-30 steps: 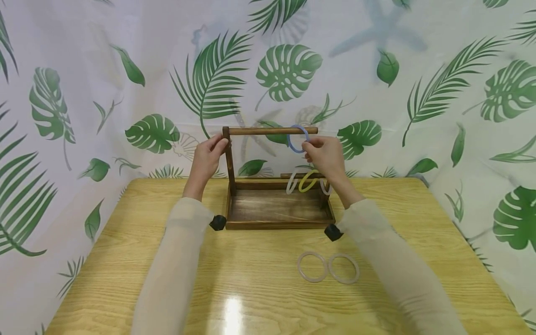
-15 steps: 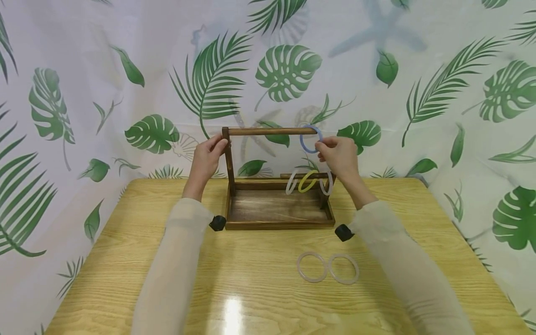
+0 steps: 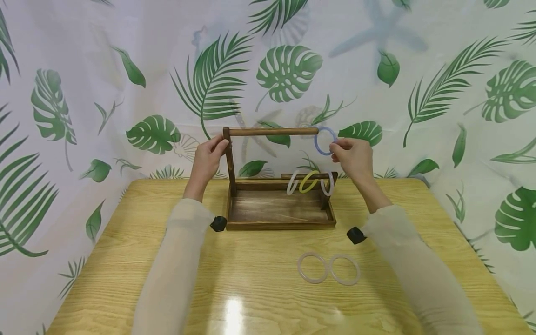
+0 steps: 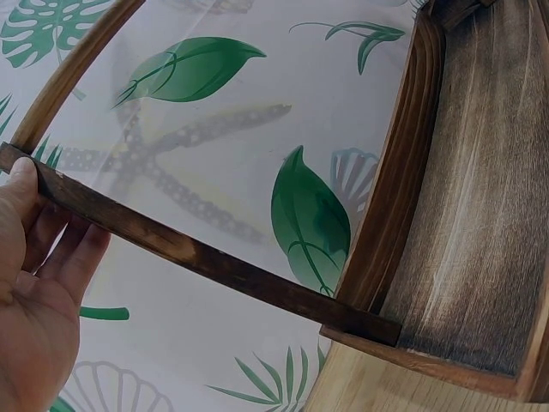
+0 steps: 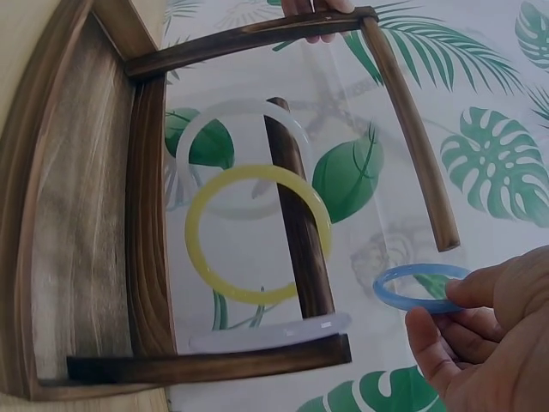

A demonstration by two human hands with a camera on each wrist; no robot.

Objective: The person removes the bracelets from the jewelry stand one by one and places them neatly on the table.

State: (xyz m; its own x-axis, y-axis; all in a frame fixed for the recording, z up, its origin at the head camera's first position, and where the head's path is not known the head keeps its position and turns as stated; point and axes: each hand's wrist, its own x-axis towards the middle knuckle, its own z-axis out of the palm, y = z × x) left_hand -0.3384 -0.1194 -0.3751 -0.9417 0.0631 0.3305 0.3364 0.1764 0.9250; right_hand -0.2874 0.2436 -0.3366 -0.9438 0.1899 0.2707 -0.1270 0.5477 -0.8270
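Blue ring: the blue ring [image 5: 403,302] is hovering just beside the free end of the upper bar [image 3: 274,131], off the bar rather than around it.
Right hand: thumb and fingers of the right hand [image 3: 356,157] are pinching the blue ring and covering part of its rim.
Left hand: the left hand [image 3: 207,156] is gripping the tall post [image 3: 231,165] near its top, hiding some of the wood.
Lower bar: the lower bar [image 5: 307,257] is reaching out from the short post [image 5: 206,369] and passing through three rings: the white ring [image 3: 290,185] nearest the tip, the yellow ring [image 5: 197,249] in the middle, the clear ring [image 5: 274,333] close by the short post.
Nearest obstacles: these three rings and the short post are standing below the blue ring, near the right hand.
Tray: the wooden tray [image 3: 280,226] is bearing both posts and resting on the table [image 3: 125,279].
Loose rings: two pale rings [image 3: 313,281] are lying flat in front of the tray, side by side.
Backdrop: a leaf-printed sheet [image 3: 159,28] is rising behind everything.
Cuffs: black pieces [image 3: 356,235] are showing at both pale sleeves [image 3: 167,279].
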